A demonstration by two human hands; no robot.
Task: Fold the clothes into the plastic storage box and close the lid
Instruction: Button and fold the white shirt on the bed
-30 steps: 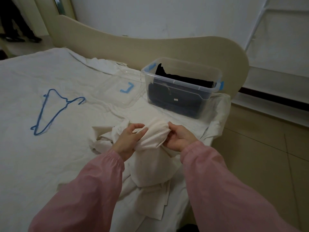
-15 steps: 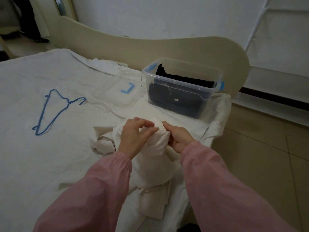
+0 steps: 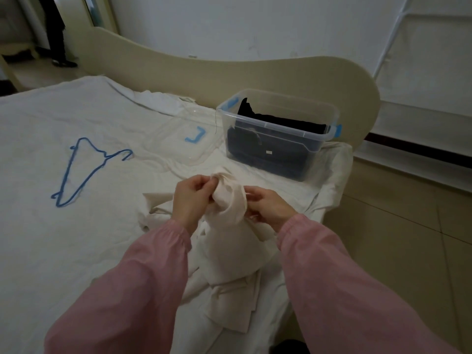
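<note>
**A:** so where's this at? Looks like the box (image 3: 277, 127) has stuff in it already.

**B:** yep, dark clothes (image 3: 265, 154) are packed inside. The box sits open at the far corner of the bed (image 3: 76, 251), right by the headboard (image 3: 229, 75). The clear lid (image 3: 178, 146) is lying flat on the sheet just left of it. I'd guess it's parked there so it's in reach for closing later.

**A:** and the hands?

**B:** both are on the cream garment (image 3: 229, 241), near the bed's edge in front of the box. The left hand (image 3: 190, 198) has its fingers curled in, pinching a bunched bit at the top. The right hand (image 3: 265, 208) is curled too, gripping the fabric on the other side. The top is lifted off the bed while the rest droops down in a heap.

**A:** why hold it up like that?

**B:** my read is they're hunting for a seam or corner so it can be shaken straight before folding. It's pale cloth on a pale sheet, so edges are hard to spot lying flat. Can't tell what kind of garment it is.

**A:** blue hanger (image 3: 105, 157)?

**B:** off to the left, well apart, not in play. Folding isn't done and the lid's off.
</note>
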